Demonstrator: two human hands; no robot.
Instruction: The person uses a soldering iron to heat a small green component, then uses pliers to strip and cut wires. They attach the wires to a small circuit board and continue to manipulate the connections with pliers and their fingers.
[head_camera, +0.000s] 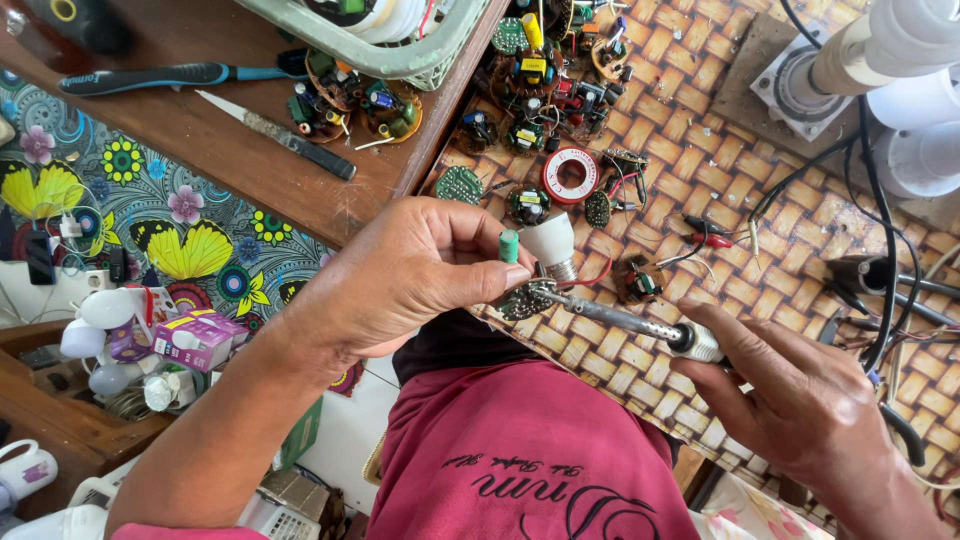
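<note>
My left hand (400, 275) pinches a small round circuit board (525, 300) with its white bulb base (552, 243) over my lap | soldering iron (610, 315) lies long axis left-to-right, tip touching the board just right of my left fingers | my right hand (790, 400) grips the iron's handle, farther from the board.

Left hand (405, 275) pinches bulb base (551, 245); right hand (800, 400) holds soldering iron (620, 318)

Purple-pink carton (192, 338) lower left, beside bulbs (105, 310)
</note>
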